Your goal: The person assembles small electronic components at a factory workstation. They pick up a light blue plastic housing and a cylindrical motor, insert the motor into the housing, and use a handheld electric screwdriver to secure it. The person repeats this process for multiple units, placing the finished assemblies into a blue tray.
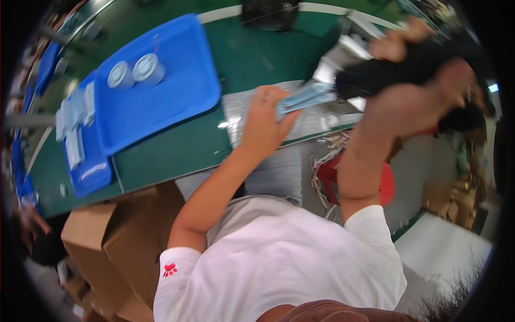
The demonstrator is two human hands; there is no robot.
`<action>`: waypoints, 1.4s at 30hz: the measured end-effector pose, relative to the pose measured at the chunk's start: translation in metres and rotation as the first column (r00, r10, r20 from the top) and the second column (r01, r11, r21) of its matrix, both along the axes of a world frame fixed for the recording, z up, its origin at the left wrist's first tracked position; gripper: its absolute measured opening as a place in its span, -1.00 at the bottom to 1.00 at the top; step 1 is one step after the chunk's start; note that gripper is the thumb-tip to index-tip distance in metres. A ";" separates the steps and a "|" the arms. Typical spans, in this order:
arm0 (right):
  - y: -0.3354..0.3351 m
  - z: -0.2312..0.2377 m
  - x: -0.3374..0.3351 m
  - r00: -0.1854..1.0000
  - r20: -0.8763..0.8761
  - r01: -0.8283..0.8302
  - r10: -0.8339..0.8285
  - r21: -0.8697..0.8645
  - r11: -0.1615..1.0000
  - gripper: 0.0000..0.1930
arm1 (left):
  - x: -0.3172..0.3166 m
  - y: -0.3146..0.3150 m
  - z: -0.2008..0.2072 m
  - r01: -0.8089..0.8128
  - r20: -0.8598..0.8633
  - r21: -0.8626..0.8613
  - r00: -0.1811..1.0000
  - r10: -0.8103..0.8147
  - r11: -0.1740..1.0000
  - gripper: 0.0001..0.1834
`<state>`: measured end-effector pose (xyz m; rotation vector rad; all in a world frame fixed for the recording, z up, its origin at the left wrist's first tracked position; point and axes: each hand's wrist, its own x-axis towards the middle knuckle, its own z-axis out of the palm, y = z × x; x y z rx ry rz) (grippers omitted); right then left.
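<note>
My left hand (266, 115) is closed round the end of a light blue, flat, long piece (307, 100), holding it raised over the bench's near edge. My right hand (429, 99), smeared by motion, is at the right against a long, thick black thing (375, 72). Fingers (399, 43) show along its far side and seem to wrap round it. The black thing's narrower end meets or overlaps the light blue piece; whether they touch I cannot tell. Its exact kind is blurred. A clear plastic sheet (236, 115) lies on the green bench (177, 153) below my left hand.
A large blue tray (182, 80) on the left holds two pale, lidded cups (148, 68). A smaller blue tray (96, 177) beside it carries several light blue pieces (75, 115). A cardboard box (118, 241) stands below; a red stool (386, 185) is at the right.
</note>
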<state>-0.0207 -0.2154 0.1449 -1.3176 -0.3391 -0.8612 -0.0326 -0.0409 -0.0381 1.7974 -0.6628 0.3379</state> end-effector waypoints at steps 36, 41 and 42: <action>-0.003 0.035 0.017 0.823 0.320 0.540 -0.470 -0.181 0.822 -0.60 | 0.000 0.001 0.009 -0.038 -0.065 -0.007 0.997 0.037 0.999 -0.63; -0.072 0.032 0.002 0.977 0.179 -0.087 0.119 -0.176 0.981 -0.38 | 0.000 0.001 0.009 -0.023 -0.077 -0.014 0.997 0.021 1.000 -0.63; -0.084 0.040 -0.003 0.944 0.131 -0.285 0.303 -0.137 0.949 -0.35 | 0.000 0.002 0.009 -0.020 -0.070 -0.005 0.997 0.020 1.000 -0.61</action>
